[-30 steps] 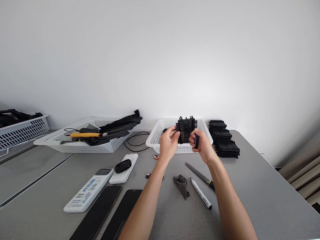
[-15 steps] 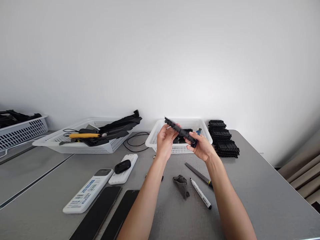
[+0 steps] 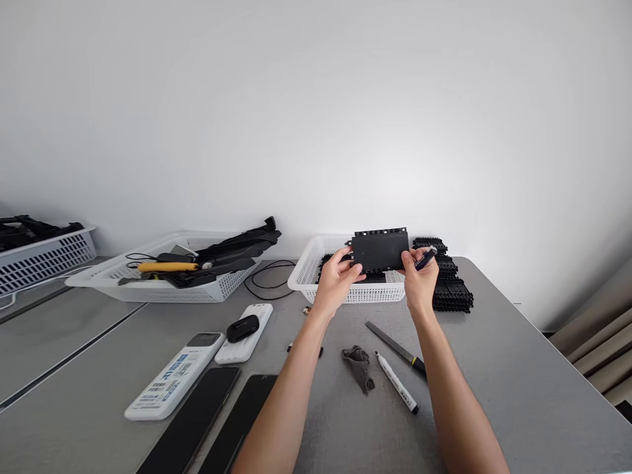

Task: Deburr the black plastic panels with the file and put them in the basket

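A flat black plastic plate with notched, clip-like edges is held up over a white basket, its smooth broad face toward me. My left hand pinches its left end between thumb and fingers. At the right end, my right hand grips the plate with the thumb on its face. That same hand also holds a short dark-handled tool with a pale tip; its exact kind cannot be made out. More black plastic parts lie in the basket, partly hidden behind the plate and my hands.
Stacks of similar black parts stand right of the basket. A flat file, a marker and a crumpled grey cloth lie in front. Left are a basket of tools, a power bank and two dark phones.
The plate has turned from edge-on and slanted to nearly level, its broad face now toward me. My right hand has moved right and up slightly; my left hand has shifted a little right.
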The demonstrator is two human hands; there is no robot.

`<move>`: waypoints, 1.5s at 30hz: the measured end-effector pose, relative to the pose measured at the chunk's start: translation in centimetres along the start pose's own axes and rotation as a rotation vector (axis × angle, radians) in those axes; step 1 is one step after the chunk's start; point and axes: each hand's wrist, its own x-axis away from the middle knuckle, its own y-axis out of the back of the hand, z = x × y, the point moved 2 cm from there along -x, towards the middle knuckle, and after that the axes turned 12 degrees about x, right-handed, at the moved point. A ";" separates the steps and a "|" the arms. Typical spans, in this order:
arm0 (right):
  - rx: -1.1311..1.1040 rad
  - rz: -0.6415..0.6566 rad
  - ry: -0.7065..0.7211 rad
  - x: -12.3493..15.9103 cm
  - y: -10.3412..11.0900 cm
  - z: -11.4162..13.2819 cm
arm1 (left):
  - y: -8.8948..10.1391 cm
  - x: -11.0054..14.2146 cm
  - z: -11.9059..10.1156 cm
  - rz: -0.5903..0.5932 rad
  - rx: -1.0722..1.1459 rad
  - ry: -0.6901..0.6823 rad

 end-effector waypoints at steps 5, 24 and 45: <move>0.276 -0.011 0.023 0.7 0.4 1.6 | 0.6 -0.4 0.1 -0.083 0.004 -0.087; -0.290 0.859 -0.691 3.9 -4.1 1.7 | 0.1 -0.2 -0.8 0.040 -0.167 -0.200; -0.343 0.874 -0.732 3.9 -3.9 2.1 | -0.3 0.4 -1.3 0.049 -0.232 -0.216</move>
